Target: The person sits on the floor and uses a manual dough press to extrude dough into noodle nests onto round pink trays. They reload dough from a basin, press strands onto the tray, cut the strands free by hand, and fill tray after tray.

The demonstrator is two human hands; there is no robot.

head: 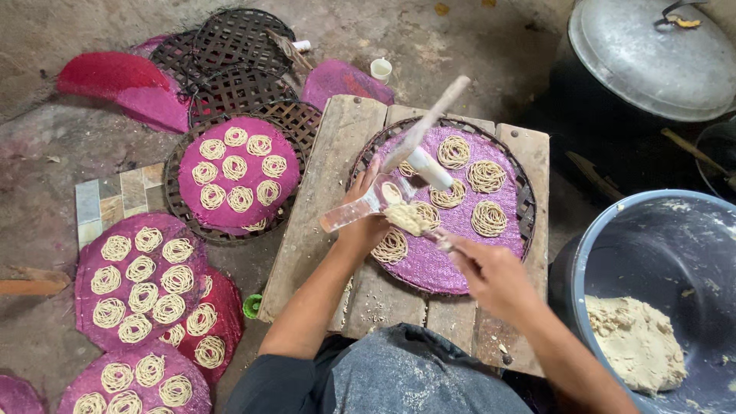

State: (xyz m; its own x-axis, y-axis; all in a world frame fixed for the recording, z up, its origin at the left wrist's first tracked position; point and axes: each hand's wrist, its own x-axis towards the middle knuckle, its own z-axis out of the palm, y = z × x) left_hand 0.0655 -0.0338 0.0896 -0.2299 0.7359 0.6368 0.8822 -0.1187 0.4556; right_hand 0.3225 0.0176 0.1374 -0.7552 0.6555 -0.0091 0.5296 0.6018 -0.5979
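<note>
**Ana:** Where is the press?

**Ben:** The press (399, 172) is over the purple mat (460, 257), on the side near the person. Both hands hold it.

**Ana:** Which way does it lie?

**Ben:** It has long handles. One handle runs from about 8 o'clock up to 1 o'clock. The pale tube in the middle points to about 4 o'clock.

**Ana:** What does the left hand do?

**Ben:** The left hand (362, 222) is closed around the low end of the handle, at 8 o'clock from the tube.

**Ana:** And the right hand?

**Ben:** The right hand (491, 272) is closed on the other grip. It sits at about 4 o'clock from the tube. So the hands are apart, with the press between them.

**Ana:** Which hand is nearer to the tube?

**Ben:** The left one. The right one is a bit farther out.

**Ana:** What comes out?

**Ben:** A clump of noodle (410, 217) hangs right under the tube, above the mat's near edge.

**Ana:** What else is on the mat?

**Ben:** Round noodle nests (488, 218), from 12 to 3 o'clock of the press, and one nest at 6 o'clock.

**Ana:** Where is the dough?

**Ben:** The dough (632, 341) lies in the blue tub (659, 238), at 4 o'clock, past the right hand.
</note>
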